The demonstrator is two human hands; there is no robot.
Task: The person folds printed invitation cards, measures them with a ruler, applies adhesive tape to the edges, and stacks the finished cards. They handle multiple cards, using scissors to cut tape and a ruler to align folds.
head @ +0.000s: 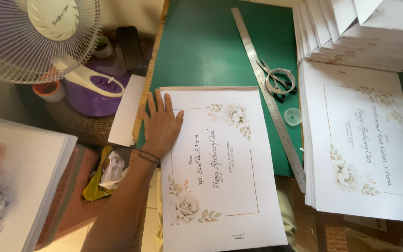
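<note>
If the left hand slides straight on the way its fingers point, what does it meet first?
The left hand lies flat on the printed sheet, fingers pointing to its top edge. Past that edge comes only bare green mat; the way looks free.

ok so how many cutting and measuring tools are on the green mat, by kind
steel ruler: 1
scissors: 1
tape roll: 1
total: 3
The left hand presses flat on the printed sheet, touching none of them.
</note>
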